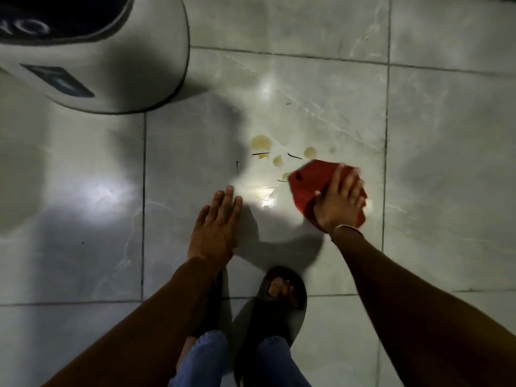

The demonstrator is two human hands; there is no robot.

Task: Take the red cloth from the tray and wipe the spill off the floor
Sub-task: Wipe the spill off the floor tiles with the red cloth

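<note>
My right hand (pixel 339 201) presses a crumpled red cloth (pixel 308 181) flat onto the pale tiled floor (pixel 446 163), its fingers spread over the cloth. Just left of and beyond the cloth lies the spill (pixel 261 143): several small yellowish puddles with a few thin dark strands among them. The cloth's left edge touches the nearest puddle. My left hand (pixel 216 227) hovers low over the floor to the left, holding nothing, fingers extended and slightly apart. The tray is out of view.
A large white rounded appliance or bin (pixel 117 65) stands on the floor at the upper left. My feet in dark sandals (pixel 279 300) and blue jeans are at the bottom centre. Bright light glares on the tiles between my hands.
</note>
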